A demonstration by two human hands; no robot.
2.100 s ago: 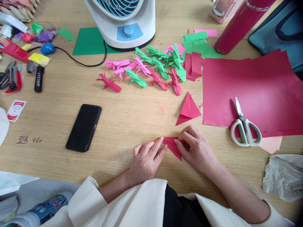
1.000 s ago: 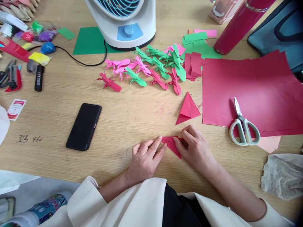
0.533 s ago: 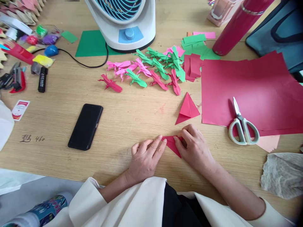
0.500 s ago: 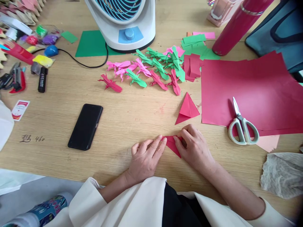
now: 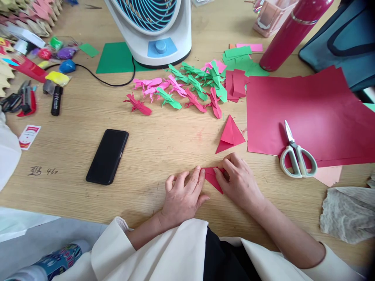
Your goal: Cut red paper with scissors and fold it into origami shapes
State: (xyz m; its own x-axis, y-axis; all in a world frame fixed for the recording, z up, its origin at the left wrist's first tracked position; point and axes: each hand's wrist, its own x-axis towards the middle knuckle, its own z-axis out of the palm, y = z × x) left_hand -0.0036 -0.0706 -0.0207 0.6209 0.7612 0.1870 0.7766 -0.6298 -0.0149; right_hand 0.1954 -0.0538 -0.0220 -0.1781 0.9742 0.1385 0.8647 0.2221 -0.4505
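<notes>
A small folded piece of red paper (image 5: 214,180), a triangle pointing down, lies flat on the table between my hands. The extended fingertips of my left hand (image 5: 184,194) press on its upper left corner, with the thumb stuck out to the side below. At the paper's upper right, my right hand (image 5: 240,180) pinches the edge between thumb and curled fingers; that corner is hidden under them. Just beyond sits a second folded red paper triangle (image 5: 230,134). Further back, several folded paper figures in green (image 5: 168,98), pink (image 5: 177,85) and red (image 5: 137,105) are grouped together.
On the right, scissors (image 5: 296,154) rest partly on large red sheets (image 5: 275,113), near a grey cloth (image 5: 347,214). A phone (image 5: 107,157) lies to the left. Behind stand a fan (image 5: 161,47) and a red flask (image 5: 295,37). A black cord (image 5: 96,79) crosses the back left.
My left thumb has spread out to the right, away from the fingers. The right hand keeps its pinch on the paper. The whole view has shifted slightly.
</notes>
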